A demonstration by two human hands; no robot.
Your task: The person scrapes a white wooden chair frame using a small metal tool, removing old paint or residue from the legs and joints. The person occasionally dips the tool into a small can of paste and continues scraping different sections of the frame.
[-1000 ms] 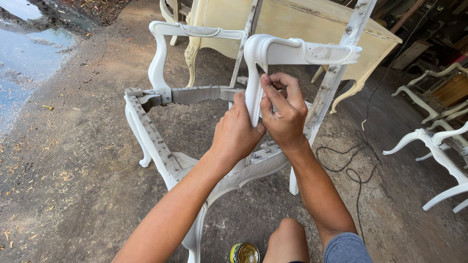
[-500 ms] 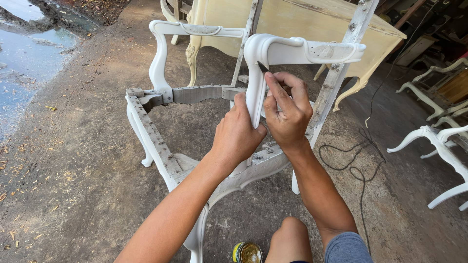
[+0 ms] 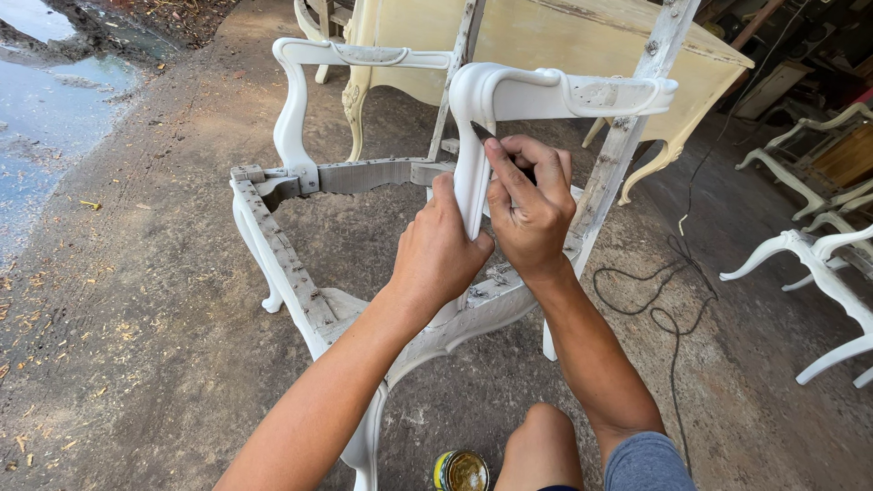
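Barely shifted, both hands' grip (image 3: 491, 227) wraps chair arm post (image 3: 473, 136).

The right hand (image 3: 530, 207) covers all but the dark tip of a thin tool (image 3: 483, 133), so its kind cannot be told. The left hand (image 3: 441, 250) hides the lower part of the chair frame's (image 3: 300, 282) near arm post. The bottom edge cuts off the small tin (image 3: 461, 471), the knee (image 3: 539, 447) and the frame's front leg. White chair legs (image 3: 809, 264) run off the right edge.
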